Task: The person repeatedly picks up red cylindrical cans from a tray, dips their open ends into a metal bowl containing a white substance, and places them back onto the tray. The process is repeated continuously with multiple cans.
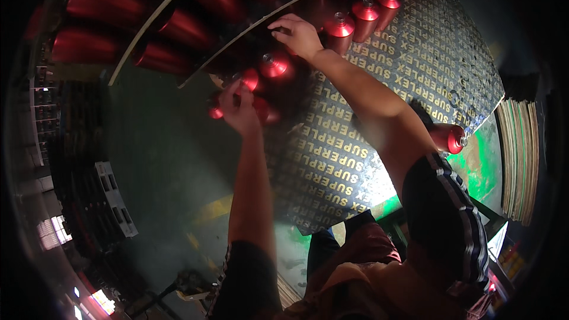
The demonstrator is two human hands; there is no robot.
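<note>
At the far left edge of the dark printed board (355, 142), the fingers of the left hand (240, 106) are curled tight around a red metal can (259, 109) lying on its side, its rounded shoulder showing past the thumb and its other end poking out at the hand's left. Just beyond it, a second red can (274, 65) stands between the two hands, its capped top facing up. The right hand (299, 35) rests further out, fingers bent and spread over the can tops there; whether they grip anything I cannot tell, since the knuckles hide the tips. To its right, a row of upright red cans (364, 15) lines the board's far edge. Beyond that, more red cans (178, 26) lie stacked on their sides. Near the right elbow, one lone can (448, 138) lies at the board's near edge beside the green counter (483, 166).
</note>
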